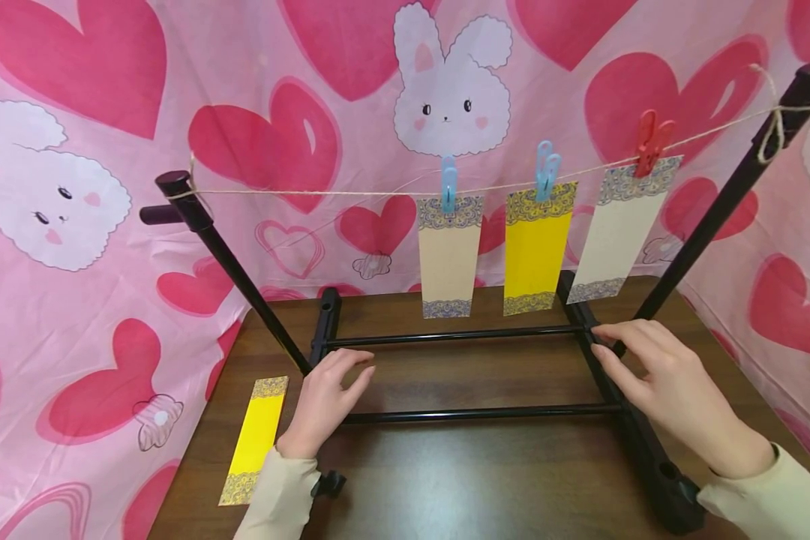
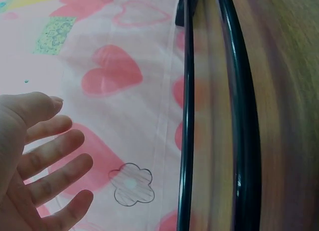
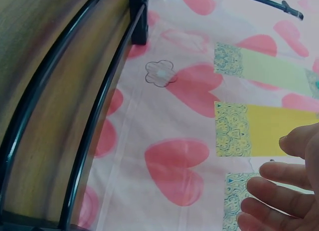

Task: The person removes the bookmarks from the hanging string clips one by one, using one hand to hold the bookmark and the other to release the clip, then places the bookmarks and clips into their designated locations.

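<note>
My left hand (image 1: 327, 401) hovers by the left side of a black rack, fingers loosely bent and nothing in them. My right hand (image 1: 671, 386) is held over the rack's right foot, also without anything in its grasp. Across the rack's posts runs a thin string (image 1: 297, 193). From it hang a beige card (image 1: 449, 259) and a yellow card (image 1: 537, 251), each under a light blue clothespin (image 1: 448, 186), and a white card (image 1: 617, 232) under a red clothespin (image 1: 650, 146). Another yellow card (image 1: 256, 435) lies on the table beside my left forearm.
The black rack's lower bars (image 1: 479, 414) cross above the brown wooden table (image 1: 445, 480). Its posts (image 1: 722, 195) rise on both sides. Pink cloth (image 1: 364, 45) with hearts and rabbits hangs behind and around the table.
</note>
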Available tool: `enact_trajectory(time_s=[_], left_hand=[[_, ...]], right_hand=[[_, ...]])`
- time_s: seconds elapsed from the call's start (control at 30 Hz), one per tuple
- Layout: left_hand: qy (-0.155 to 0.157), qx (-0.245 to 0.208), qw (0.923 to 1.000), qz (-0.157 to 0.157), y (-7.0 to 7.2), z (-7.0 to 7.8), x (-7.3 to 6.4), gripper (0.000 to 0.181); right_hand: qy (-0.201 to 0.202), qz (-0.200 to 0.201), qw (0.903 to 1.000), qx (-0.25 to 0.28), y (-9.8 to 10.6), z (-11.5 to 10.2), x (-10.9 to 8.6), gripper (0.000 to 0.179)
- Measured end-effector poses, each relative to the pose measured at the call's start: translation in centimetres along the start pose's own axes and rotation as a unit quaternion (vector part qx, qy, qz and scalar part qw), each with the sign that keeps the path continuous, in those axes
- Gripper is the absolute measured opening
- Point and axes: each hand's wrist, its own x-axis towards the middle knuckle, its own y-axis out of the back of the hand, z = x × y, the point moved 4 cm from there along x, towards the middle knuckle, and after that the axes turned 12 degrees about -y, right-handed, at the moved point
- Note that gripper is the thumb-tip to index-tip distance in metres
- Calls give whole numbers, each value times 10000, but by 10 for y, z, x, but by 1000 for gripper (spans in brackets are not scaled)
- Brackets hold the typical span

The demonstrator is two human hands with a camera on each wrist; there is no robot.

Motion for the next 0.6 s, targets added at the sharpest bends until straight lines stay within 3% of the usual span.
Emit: enact_trajectory(time_s=[0.1,0.27,0.47,0.6], left_hand=[[-73,-71,9999,47,-1,1,3,27],[-96,-141,9998,82,-3,3,8,27],[-121,-180,9997,59,-6,5,14,29],[-234,-169,9995,112,-7,8,18,29]], right_hand=[[36,-3,10000,19,1,-3,2,61],[69,-63,9999,38,3,-9,7,41],[130,-31,9999,-31,1,-19,15,60],[236,17,9997,-4,0,-26,19,61]])
